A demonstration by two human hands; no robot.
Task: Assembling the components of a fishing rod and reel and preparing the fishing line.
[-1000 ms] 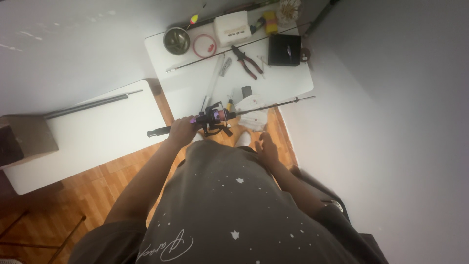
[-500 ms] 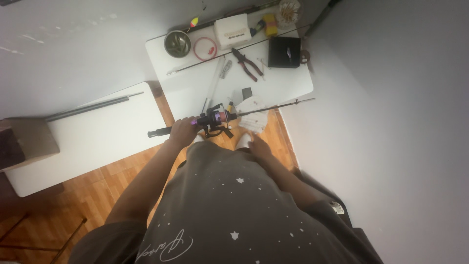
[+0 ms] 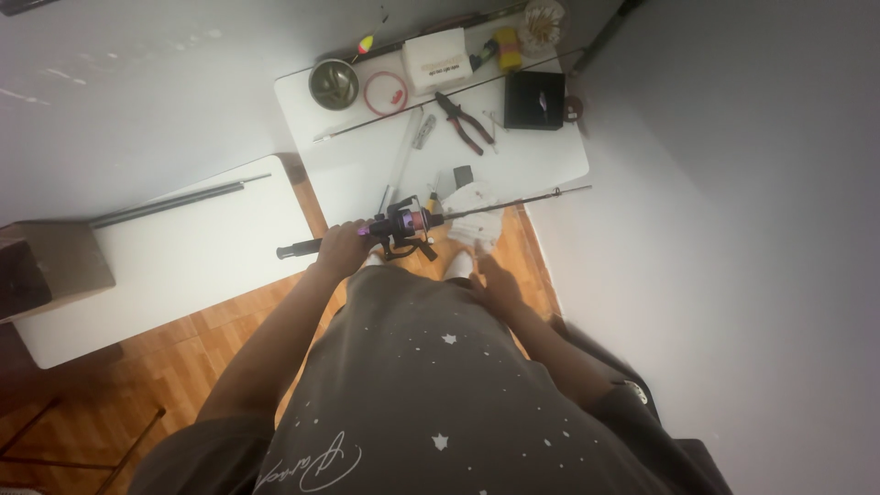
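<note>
On the white surface (image 3: 550,160) in front of me there are a few containers. A round metal bowl (image 3: 334,83) stands near the far left corner; its inside is dark and I cannot tell what it holds. Beside it lies a red ring-shaped dish (image 3: 386,93) with some small red pieces inside. A white box (image 3: 436,60) stands next to that one, closed on top, and a black square case (image 3: 534,99) lies more to the right with a small light thing on it. Between the box and the case are pliers with red handles (image 3: 466,122), lying flat.

I hold a fishing rod (image 3: 513,200) across my body, almost level, over the near edge of the surface. Its black handle end points to my left and the thin tip reaches to my right. A reel (image 3: 408,225) with purple parts hangs under the rod, just right of my left hand (image 3: 342,249). This hand is clamped around the grip, fingers wrapped over it, the arm stretched forward from my shoulder.

My right hand (image 3: 496,280) is lower and closer to my body, just below a white crumpled cloth (image 3: 477,213) under the rod. It seems loosely open, but I cannot tell exactly, and it does not touch the rod.

A second white surface (image 3: 202,247) at my left carries a long dark tube (image 3: 170,203).
</note>
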